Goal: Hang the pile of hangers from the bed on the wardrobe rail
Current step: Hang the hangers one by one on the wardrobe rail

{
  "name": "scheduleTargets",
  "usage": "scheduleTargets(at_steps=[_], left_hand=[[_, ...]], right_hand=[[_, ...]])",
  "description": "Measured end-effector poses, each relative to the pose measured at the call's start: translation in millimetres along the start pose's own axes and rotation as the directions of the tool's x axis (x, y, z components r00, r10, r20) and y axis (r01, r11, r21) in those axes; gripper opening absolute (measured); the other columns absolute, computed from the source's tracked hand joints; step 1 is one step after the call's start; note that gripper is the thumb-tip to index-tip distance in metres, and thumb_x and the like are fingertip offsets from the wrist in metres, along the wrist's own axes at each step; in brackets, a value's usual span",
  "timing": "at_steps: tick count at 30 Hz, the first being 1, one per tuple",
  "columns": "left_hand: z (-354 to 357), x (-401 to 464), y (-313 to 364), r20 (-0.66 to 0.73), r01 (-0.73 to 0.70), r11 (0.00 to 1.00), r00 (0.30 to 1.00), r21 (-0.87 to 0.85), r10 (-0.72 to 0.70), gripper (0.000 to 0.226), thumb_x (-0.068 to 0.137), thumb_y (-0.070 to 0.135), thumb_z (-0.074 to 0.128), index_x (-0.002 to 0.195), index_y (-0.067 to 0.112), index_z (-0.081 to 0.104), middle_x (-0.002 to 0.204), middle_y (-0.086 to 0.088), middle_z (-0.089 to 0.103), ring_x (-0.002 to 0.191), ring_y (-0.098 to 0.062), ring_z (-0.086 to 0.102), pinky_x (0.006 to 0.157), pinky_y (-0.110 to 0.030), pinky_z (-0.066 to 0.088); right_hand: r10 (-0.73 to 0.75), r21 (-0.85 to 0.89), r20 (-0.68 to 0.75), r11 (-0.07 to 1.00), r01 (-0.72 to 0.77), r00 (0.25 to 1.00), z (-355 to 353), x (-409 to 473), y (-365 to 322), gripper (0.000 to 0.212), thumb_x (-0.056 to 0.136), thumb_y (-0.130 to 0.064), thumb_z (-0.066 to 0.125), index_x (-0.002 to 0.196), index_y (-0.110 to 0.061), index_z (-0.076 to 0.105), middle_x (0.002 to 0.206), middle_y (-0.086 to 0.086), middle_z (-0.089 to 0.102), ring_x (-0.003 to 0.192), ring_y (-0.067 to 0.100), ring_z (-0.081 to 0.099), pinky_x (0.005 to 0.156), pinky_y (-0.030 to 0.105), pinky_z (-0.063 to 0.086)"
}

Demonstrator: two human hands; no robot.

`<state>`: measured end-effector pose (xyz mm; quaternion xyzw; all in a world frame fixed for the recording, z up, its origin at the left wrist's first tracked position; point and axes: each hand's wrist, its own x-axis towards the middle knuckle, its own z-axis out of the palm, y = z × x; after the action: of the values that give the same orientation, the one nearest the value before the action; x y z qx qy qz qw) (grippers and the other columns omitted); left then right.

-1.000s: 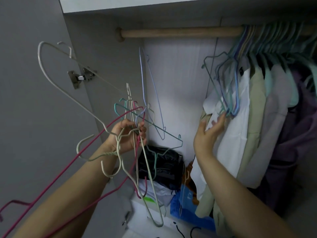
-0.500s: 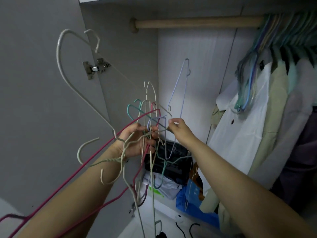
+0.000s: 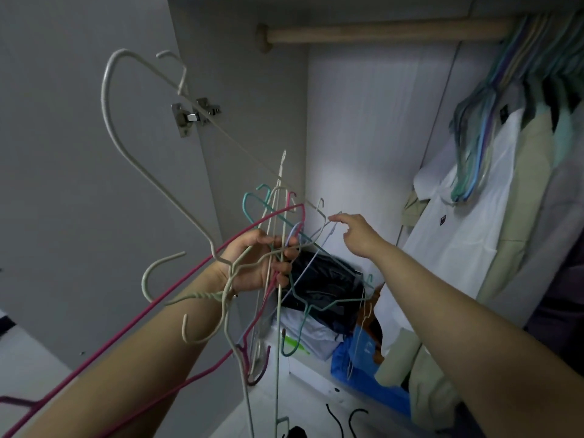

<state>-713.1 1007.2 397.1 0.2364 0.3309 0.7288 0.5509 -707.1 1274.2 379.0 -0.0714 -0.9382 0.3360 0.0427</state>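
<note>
My left hand (image 3: 257, 263) grips the tangled hangers (image 3: 278, 235); light, stiff, snag-prone wire. My right hand (image 3: 358, 232) reaches open-fingered; I'd take one by its hook.

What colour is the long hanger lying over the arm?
Pink hanger, seen in the head view.
</note>
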Motion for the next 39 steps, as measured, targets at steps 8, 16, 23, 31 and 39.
scheduleTargets(at_steps=[8,16,23,31,39], left_hand=[[16,-11,-7,-0.054,0.077,0.993,0.996,0.086,-0.073,0.034,0.066,0.020,0.074,0.097,0.008,0.067,0.083,-0.003,0.052,0.059,-0.012,0.046,0.063,-0.030,0.042],[8,-24,-10,-0.028,0.052,0.999,0.998,0.006,-0.052,0.047,0.077,0.021,0.063,0.122,0.010,0.059,0.091,-0.005,0.051,0.066,-0.013,0.043,0.066,-0.029,0.038],[15,-17,-15,0.021,0.022,1.000,1.000,0.007,-0.022,0.045,0.080,0.022,0.059,0.124,0.018,0.057,0.092,-0.005,0.049,0.067,-0.013,0.046,0.068,-0.029,0.035],[20,-13,-12,-0.014,0.008,1.000,1.000,-0.001,-0.008,0.068,0.075,0.021,0.064,0.139,0.017,0.043,0.090,-0.008,0.050,0.065,-0.014,0.044,0.066,-0.031,0.035],[24,-10,-10,-0.027,0.010,0.999,1.000,0.052,-0.009,0.048,0.072,0.026,0.068,0.116,0.009,0.064,0.088,-0.004,0.052,0.063,-0.012,0.028,0.063,-0.028,0.032]], right_hand=[[-0.111,-0.456,0.105,0.878,0.147,0.988,13,-5,6,0.047,0.090,-0.056,0.049,0.135,-0.042,0.043,0.157,0.000,0.014,0.145,0.022,0.005,0.116,0.052,0.002],[-0.133,-0.177,0.082,0.973,0.146,0.988,22,-24,18,0.038,0.093,-0.057,0.039,0.080,-0.023,0.047,0.083,0.001,0.056,0.089,0.025,0.050,0.080,0.038,0.042],[0.169,0.263,-0.035,0.952,-0.154,0.985,31,-27,20,0.043,0.090,-0.038,0.052,0.055,-0.019,0.035,0.059,0.002,0.040,0.060,0.020,0.042,0.065,0.031,0.027],[0.399,0.353,0.026,0.854,-0.382,0.917,25,-15,21,0.037,0.088,-0.014,0.049,0.057,-0.015,0.028,0.059,0.004,0.030,0.054,0.017,0.025,0.055,0.031,0.017],[0.474,0.279,0.063,0.836,-0.472,0.878,24,-14,29,0.037,0.088,-0.015,0.050,0.059,-0.015,0.028,0.059,0.006,0.029,0.052,0.018,0.024,0.052,0.030,0.017]])
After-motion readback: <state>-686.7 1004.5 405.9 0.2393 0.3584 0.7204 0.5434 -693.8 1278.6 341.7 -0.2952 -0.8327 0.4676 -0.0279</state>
